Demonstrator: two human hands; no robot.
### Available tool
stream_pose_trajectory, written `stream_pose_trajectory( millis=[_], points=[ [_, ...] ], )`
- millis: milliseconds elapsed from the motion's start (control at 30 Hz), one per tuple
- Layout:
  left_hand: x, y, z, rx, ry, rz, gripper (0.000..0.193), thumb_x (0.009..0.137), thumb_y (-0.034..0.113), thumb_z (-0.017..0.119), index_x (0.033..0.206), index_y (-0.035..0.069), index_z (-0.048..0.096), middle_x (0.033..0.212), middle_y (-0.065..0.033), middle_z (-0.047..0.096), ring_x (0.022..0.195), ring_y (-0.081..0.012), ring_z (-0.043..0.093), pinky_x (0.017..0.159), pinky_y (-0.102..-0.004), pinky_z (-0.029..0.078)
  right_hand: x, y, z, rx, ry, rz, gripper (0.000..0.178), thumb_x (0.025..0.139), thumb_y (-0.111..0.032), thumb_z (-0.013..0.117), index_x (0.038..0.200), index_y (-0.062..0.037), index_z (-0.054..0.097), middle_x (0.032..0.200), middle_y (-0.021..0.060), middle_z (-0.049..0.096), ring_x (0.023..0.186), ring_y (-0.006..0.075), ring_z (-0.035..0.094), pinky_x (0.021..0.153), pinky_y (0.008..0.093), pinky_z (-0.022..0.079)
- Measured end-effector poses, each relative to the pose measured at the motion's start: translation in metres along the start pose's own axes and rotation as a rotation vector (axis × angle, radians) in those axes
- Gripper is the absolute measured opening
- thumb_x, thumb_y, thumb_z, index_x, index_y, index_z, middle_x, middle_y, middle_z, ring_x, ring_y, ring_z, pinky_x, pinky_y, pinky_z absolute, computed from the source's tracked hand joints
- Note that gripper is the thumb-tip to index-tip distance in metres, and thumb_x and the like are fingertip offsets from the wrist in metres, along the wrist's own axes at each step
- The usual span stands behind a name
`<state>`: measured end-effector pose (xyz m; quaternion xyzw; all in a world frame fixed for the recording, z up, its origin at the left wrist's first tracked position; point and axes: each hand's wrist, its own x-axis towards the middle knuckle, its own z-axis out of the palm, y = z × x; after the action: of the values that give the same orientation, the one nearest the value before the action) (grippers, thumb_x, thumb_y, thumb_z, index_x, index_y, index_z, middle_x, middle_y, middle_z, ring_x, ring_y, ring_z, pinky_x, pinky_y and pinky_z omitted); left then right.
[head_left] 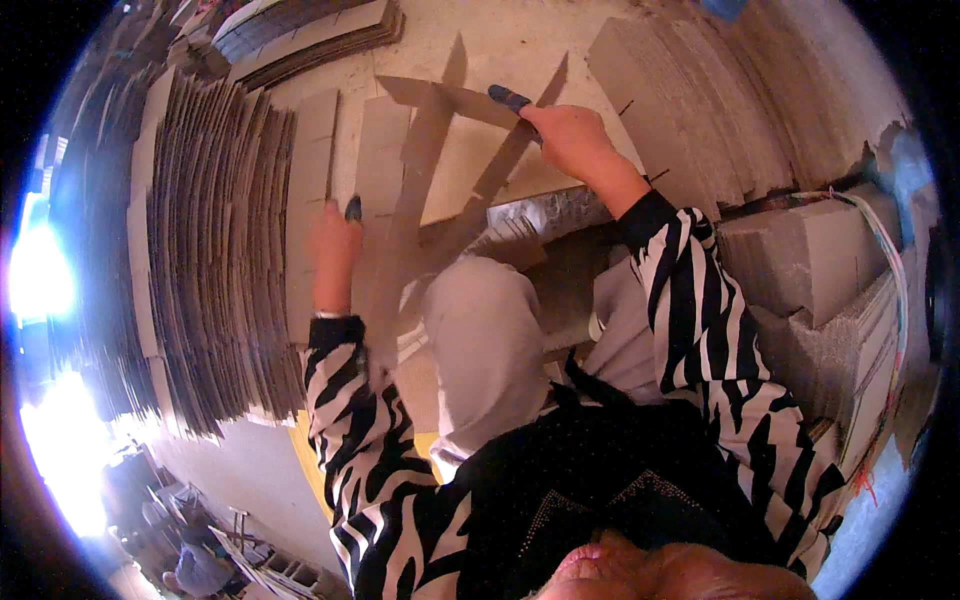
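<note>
My right hand (pixel 578 140) is closed on slotted cardboard strips (pixel 425 160) that cross each other in front of my knees. Dark covers sit on its fingertips, over the far strip. My left hand (pixel 337 245) is closed at a cardboard strip (pixel 313 160) with slots along its edge, just right of the tall row of strips. Its thumb wears a dark cover, while its other fingers are partly hidden and slightly blurred. Another upright strip (pixel 382 150) stands between that hand and the crossed pieces.
A long row of cardboard strips (pixel 215 250) stands packed on the left. More cardboard stacks lie at the far left (pixel 315 40) and far right (pixel 700 100). Beside my right arm is a cardboard bundle (pixel 810 255) with a pale cord (pixel 880 235). The tabletop (pixel 500 50) is light-coloured.
</note>
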<state>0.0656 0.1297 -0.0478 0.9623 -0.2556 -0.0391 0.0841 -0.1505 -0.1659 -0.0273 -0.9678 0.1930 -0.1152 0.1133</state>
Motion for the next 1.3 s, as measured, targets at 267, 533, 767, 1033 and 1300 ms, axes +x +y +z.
stream_pose_trajectory(
  millis=[267, 533, 767, 1033, 1300],
  points=[
    [-0.027, -0.038, 0.051, -0.558, -0.159, -0.225, 0.052, 0.088, 0.021, 0.053, 0.134, 0.000, 0.040, 0.109, -0.0257, 0.063, 0.101, -0.0450, 0.059, 0.083, -0.0483, 0.047, 0.009, 0.008, 0.010, -0.040, -0.059, 0.147, 0.036, 0.079, -0.011, 0.060, 0.115, -0.0153, 0.056, 0.093, 0.0132, 0.067, 0.090, 0.0355, 0.065, 0.073, 0.0498, 0.050],
    [-0.003, -0.088, -0.020, -0.013, 0.202, -0.089, 0.043, 0.079, 0.007, 0.059, 0.122, 0.002, 0.054, 0.119, -0.0248, 0.057, 0.107, -0.0435, 0.056, 0.087, -0.0469, 0.047, 0.016, 0.062, 0.013, 0.116, -0.003, 0.198, 0.034, 0.082, -0.017, 0.057, 0.115, -0.0105, 0.055, 0.096, 0.0192, 0.064, 0.093, 0.0409, 0.061, 0.076, 0.0492, 0.047],
    [-0.100, -0.057, -0.040, -0.670, 0.327, 0.031, 0.036, 0.095, 0.012, 0.048, 0.129, 0.002, 0.051, 0.127, -0.0150, 0.055, 0.112, -0.0256, 0.057, 0.095, -0.0381, 0.044, -0.094, 0.096, -0.049, -0.317, 0.099, 0.517, 0.044, 0.079, -0.026, 0.070, 0.117, -0.0080, 0.056, 0.132, 0.0119, 0.051, 0.123, 0.0364, 0.044, 0.097, 0.0499, 0.040],
    [-0.096, 0.029, 0.055, -1.387, 0.455, 0.070, 0.036, 0.097, 0.016, 0.042, 0.128, -0.002, 0.050, 0.120, -0.0119, 0.059, 0.110, -0.0230, 0.057, 0.101, -0.0342, 0.038, -0.130, 0.127, -0.025, -0.428, 0.267, 0.498, 0.045, 0.075, -0.009, 0.064, 0.119, -0.0085, 0.054, 0.130, 0.0150, 0.050, 0.123, 0.0360, 0.043, 0.092, 0.0538, 0.040],
    [-0.026, 0.074, 0.030, -0.511, 0.073, 0.074, 0.026, 0.080, 0.016, 0.064, 0.103, 0.004, 0.064, 0.105, -0.0193, 0.063, 0.099, -0.0312, 0.060, 0.089, -0.0413, 0.043, -0.039, 0.031, -0.096, -0.041, 0.543, 0.195, 0.031, 0.080, -0.010, 0.057, 0.110, -0.0041, 0.054, 0.096, 0.0272, 0.061, 0.091, 0.0469, 0.056, 0.076, 0.0523, 0.045]
  ],
)
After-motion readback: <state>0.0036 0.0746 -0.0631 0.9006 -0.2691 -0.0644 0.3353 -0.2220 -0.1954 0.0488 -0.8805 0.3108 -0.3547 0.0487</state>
